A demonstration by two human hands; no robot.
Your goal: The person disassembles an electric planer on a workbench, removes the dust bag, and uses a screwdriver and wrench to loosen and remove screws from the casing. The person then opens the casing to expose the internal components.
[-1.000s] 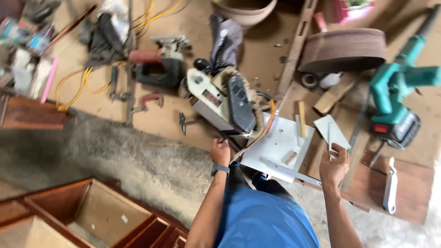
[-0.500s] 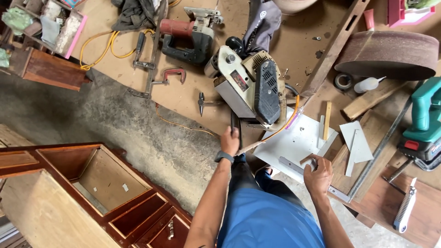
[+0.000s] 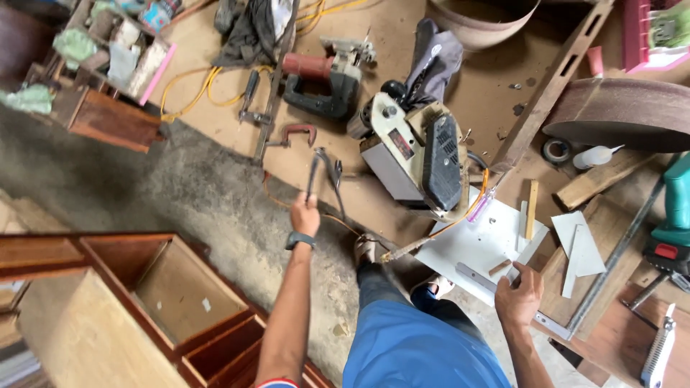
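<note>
Left hand (image 3: 305, 217) reaches out over the floor, fingers closed around the handles of metal pincers (image 3: 323, 172), which lie just left of the belt sander (image 3: 417, 154). Right hand (image 3: 519, 296) rests on the white board's (image 3: 474, 248) near edge, fingers curled on a thin strip; exact grip unclear. Wooden cabinet (image 3: 144, 302) sits lower left.

blue shorts (image 3: 417, 345), yellow cable (image 3: 194, 86), white board (image 3: 481, 248), teal drill (image 3: 675, 208)
</note>
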